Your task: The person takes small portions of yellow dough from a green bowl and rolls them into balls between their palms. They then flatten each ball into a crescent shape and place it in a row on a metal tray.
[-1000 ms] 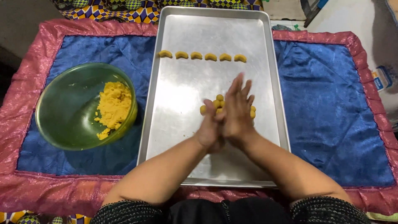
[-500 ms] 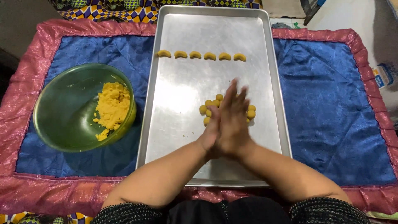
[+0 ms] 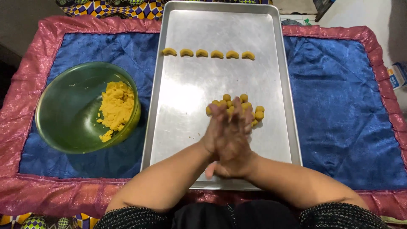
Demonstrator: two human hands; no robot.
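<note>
Cloth (image 3: pixel 339 106), blue with a pink border, covers the work surface and carries a metal tray (image 3: pixel 186 101) and a green bowl (image 3: pixel 68 114) of yellow dough (image 3: pixel 115 108). Left hand (image 3: pixel 216 133) and right hand (image 3: pixel 237 140) press palm to palm over the tray's dough balls (image 3: pixel 254 111); whether dough lies between them cannot be told. Judged step: rolling a piece, which next needs curving and setting beside the crescent row (image 3: pixel 208 53).

Silver tray (image 3: pixel 182 127); yellow dough balls (image 3: pixel 250 108) and crescents (image 3: pixel 208 53); green bowl (image 3: pixel 63 110) with yellow dough (image 3: pixel 115 106); blue cloth (image 3: pixel 343 106) edged shiny pink; black, perhaps speckled, sleeves (image 3: pixel 343 216).
</note>
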